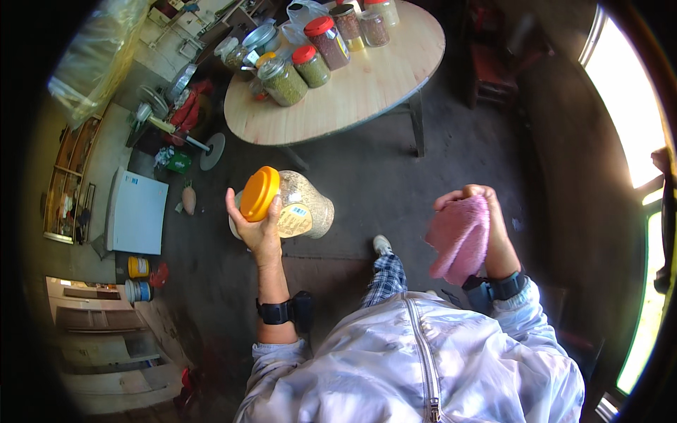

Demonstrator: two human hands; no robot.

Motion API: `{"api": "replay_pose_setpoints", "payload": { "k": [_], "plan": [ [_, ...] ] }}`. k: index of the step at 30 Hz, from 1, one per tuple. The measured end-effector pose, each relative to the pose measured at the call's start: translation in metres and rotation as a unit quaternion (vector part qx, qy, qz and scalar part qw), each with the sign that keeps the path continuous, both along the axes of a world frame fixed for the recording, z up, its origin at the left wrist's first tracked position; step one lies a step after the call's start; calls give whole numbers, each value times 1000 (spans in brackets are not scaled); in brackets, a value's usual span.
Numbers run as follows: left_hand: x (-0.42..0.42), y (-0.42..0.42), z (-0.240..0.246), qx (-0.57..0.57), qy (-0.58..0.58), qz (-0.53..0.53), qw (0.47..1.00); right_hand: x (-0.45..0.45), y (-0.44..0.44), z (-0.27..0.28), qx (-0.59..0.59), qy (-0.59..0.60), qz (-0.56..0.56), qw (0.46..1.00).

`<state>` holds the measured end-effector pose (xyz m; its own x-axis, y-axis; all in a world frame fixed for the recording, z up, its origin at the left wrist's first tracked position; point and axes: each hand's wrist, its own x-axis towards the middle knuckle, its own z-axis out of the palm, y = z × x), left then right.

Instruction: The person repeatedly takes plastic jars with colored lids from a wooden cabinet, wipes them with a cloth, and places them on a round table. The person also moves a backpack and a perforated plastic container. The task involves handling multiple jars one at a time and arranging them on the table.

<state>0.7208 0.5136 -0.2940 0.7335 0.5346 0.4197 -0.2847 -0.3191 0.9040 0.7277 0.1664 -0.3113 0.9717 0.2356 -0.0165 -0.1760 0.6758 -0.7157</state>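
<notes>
My left hand (259,230) grips a large clear jar (312,203) around its orange-yellow screw lid (260,194). Pale, grainy contents fill much of the jar, which is tilted on its side in the air and bears a yellow label with writing. A pink cloth (460,238) hangs from my right hand (473,193), its folds dropping below my fingers. The two hands are well apart in front of me, above the dark floor.
Ahead stands an oval wooden table (370,90) crowded with several lidded jars (283,82) and a plastic bag (307,13). To the left are a pedestal fan (211,150), a white chest-like appliance (138,211) and two buckets (138,278). A reddish wooden chair (492,69) stands at the far right.
</notes>
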Motion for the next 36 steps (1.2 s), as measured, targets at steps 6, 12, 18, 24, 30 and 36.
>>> {"api": "replay_pose_setpoints", "payload": {
  "k": [6,12,18,24,30,36],
  "plan": [
    [154,29,-34,44,23,-67,997,109,5,2,29,56,-131,989],
    [283,28,-44,72,12,-135,988,173,-16,15,-1,-77,-245,966],
    [399,-5,-62,31,30,-200,979,258,-49,-1,-5,-87,-260,962],
    [515,-68,-72,-20,69,-213,974,395,-106,5,-16,-95,-225,970],
    [610,-123,-76,15,89,-214,973,503,-141,19,-31,-34,-249,967],
    [687,-172,-94,93,56,-277,955,549,-142,22,-56,-91,-242,964]
  ]
}}
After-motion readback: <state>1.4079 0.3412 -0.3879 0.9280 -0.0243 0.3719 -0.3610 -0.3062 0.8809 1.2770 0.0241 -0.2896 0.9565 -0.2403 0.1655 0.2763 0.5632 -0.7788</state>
